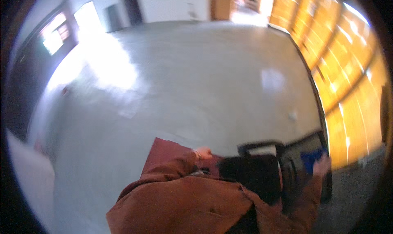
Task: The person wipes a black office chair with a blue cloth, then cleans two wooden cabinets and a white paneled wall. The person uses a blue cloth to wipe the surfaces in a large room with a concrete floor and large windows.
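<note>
At the right, my right hand (322,165) is closed on a blue cloth (311,158) that lies against the dark panel (294,149) of a black piece of furniture, perhaps a chair. A curved black bar (260,144), like an armrest, and a black padded part (250,171) sit left of that panel. My left hand (204,153) is closed near the padded part, beside a flat dark red surface (159,153); blur hides what it grips, if anything. Both arms are in brown sleeves.
A smooth grey floor (196,82) stretches ahead, with bright glare at the left. Yellow, shiny panels (348,90) line the right side. A brown box-like cabinet (221,5) stands at the far wall. A pale surface (30,176) shows at the left edge.
</note>
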The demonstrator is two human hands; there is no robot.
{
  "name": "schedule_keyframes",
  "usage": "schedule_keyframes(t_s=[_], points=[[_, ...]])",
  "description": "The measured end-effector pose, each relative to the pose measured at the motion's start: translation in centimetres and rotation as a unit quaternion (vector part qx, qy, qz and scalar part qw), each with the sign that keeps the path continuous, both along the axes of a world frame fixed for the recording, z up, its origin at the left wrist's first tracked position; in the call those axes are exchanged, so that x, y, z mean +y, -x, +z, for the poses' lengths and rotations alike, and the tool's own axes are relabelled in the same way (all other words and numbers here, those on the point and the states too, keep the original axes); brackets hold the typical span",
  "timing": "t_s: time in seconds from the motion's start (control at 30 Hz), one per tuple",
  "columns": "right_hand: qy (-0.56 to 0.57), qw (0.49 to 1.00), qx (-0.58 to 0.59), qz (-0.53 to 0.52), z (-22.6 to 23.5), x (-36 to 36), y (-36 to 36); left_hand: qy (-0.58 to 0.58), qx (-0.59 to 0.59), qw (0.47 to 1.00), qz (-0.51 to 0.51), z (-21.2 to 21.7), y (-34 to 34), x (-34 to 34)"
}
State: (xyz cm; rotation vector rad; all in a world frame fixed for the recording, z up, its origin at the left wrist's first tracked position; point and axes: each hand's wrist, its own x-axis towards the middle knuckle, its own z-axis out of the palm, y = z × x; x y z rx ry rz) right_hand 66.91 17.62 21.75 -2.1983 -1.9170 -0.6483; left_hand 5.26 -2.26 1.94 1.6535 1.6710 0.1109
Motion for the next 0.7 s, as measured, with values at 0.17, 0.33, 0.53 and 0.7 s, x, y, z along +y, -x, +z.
schedule_keyframes(t_s=[0.17, 0.33, 0.53, 0.7], points=[[-0.052, 0.998, 0.043, 0.017, 1.7, -1.8, 0.6, -0.034, -0.056, 0.998, -0.021, 3.9, -5.6, 4.7], [-0.059, 0.997, 0.04, -0.014, 1.6, 1.1, -1.8, -0.236, -0.144, 0.956, -0.095, 5.2, -18.5, 13.1], [-0.05, 0.997, 0.035, -0.039, 4.0, -6.4, 3.7, -0.159, 0.058, 0.985, -0.036, 4.5, -17.8, 11.3], [-0.081, 0.997, -0.004, -0.015, 9.1, -10.5, 5.4, -0.233, 0.143, 0.961, -0.032, 6.3, -14.2, 12.4]])
